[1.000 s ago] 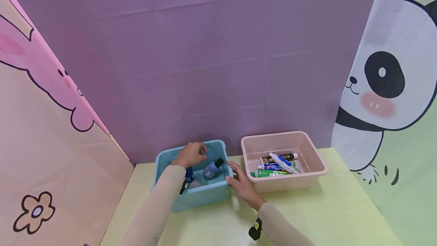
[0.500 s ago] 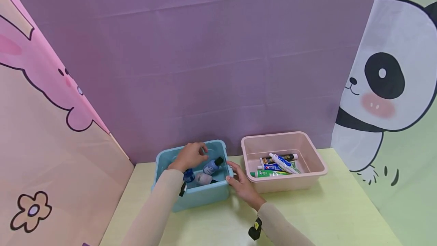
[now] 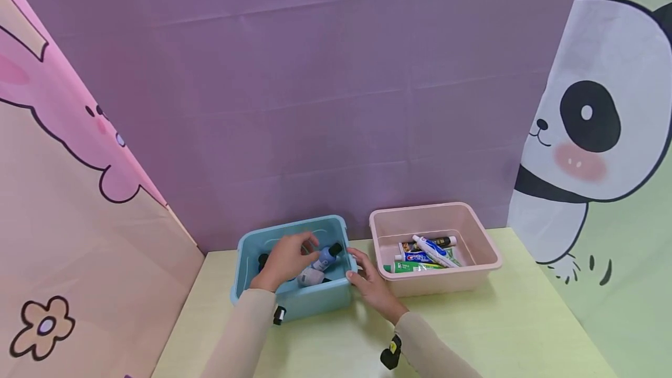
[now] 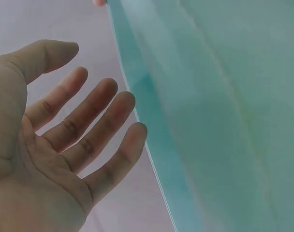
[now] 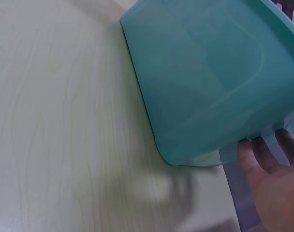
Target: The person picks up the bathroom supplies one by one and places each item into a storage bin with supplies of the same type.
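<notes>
A blue plastic bin point(image 3: 310, 303) stands on the table with small bottles inside. My left hand point(image 3: 287, 258) hovers over its inside, fingers loosely bent. In the left wrist view the left hand point(image 4: 65, 140) has its palm bare and fingers apart beside the bin wall point(image 4: 224, 135). Just beyond the fingertips lies a blue bottle point(image 3: 324, 259) with a black cap. A pale bottle point(image 3: 311, 277) lies nearer the front wall. Something black point(image 3: 263, 260) shows left of that hand. My right hand point(image 3: 375, 287) holds the bin's right end at the rim, its fingertips against the outer wall.
A pink bin point(image 3: 436, 284) stands close on the right, with several toothpaste tubes point(image 3: 437, 251) piled in it. Behind both bins rises a purple cloth wall point(image 3: 336, 104). Printed side walls flank the pale yellow table point(image 3: 504, 331).
My left hand has dropped lower and nearer in the blue bin. The pale bottle has come into view and shifted right. The dark blue bottle is now hidden. My right hand stays put.
</notes>
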`<state>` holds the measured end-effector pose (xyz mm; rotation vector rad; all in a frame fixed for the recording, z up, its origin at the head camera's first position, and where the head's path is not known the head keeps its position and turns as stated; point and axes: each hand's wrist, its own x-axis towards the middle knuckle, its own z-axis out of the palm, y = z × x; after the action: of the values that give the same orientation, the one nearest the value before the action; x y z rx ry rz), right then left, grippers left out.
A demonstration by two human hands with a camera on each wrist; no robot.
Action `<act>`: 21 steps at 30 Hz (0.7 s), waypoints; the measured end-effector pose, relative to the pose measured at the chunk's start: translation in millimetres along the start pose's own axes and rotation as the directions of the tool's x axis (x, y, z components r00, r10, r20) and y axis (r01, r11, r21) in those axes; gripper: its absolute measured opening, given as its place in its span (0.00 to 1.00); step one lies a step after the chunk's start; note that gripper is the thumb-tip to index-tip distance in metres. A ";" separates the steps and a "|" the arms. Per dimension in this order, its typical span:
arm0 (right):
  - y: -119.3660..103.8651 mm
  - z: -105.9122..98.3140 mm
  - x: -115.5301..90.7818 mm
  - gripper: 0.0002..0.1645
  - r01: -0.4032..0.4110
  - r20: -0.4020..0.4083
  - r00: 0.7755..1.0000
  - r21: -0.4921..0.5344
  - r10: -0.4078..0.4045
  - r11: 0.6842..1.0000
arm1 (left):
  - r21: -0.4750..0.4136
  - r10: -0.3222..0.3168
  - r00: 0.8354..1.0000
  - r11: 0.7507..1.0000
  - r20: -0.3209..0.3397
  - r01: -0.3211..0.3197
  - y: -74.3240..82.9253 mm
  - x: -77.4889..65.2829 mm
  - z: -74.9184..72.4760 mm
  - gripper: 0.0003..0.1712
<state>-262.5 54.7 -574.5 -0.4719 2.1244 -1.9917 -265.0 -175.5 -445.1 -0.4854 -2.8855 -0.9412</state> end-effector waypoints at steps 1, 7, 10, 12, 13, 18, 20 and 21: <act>-0.6 0.0 -0.4 0.33 0.008 0.003 1.000 -0.002 -0.008 1.000 | -0.007 0.001 1.000 1.000 -0.013 -0.001 0.8 -2.6 0.7 0.07; 1.5 0.5 -0.3 0.34 0.047 0.000 0.999 -0.001 -0.047 0.999 | -0.028 0.021 0.994 0.999 -0.109 -0.024 6.1 -19.1 6.6 0.07; 3.5 1.2 0.0 0.34 0.049 -0.002 0.999 -0.001 -0.049 0.999 | -0.036 0.031 0.983 0.999 -0.178 -0.038 8.4 -28.8 11.7 0.05; 4.3 1.3 -0.1 0.34 0.050 -0.003 0.999 -0.004 -0.050 0.999 | -0.040 0.042 0.972 0.998 -0.231 -0.053 9.8 -35.4 16.1 0.05; 4.5 1.4 0.0 0.34 0.046 -0.004 0.999 -0.005 -0.046 0.999 | -0.037 0.052 0.965 0.997 -0.258 -0.063 10.3 -38.6 18.5 0.05; 4.0 2.2 0.0 0.33 0.028 -0.024 0.999 -0.016 -0.028 0.999 | -0.025 0.077 0.932 0.995 -0.354 -0.092 12.3 -52.6 29.4 0.06; 3.4 2.7 -0.3 0.33 0.029 -0.031 0.999 -0.018 -0.030 0.999 | -0.038 0.064 0.927 0.996 -0.371 -0.085 12.8 -57.6 32.8 0.06; 3.1 3.0 -0.5 0.33 0.030 -0.034 0.999 -0.019 -0.031 0.999 | -0.051 0.053 0.925 0.996 -0.376 -0.077 13.5 -60.5 34.2 0.06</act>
<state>-261.3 52.2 -577.9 -0.4790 2.1706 -2.0122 -202.3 -161.9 -475.0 -0.3566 -2.4887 -0.9956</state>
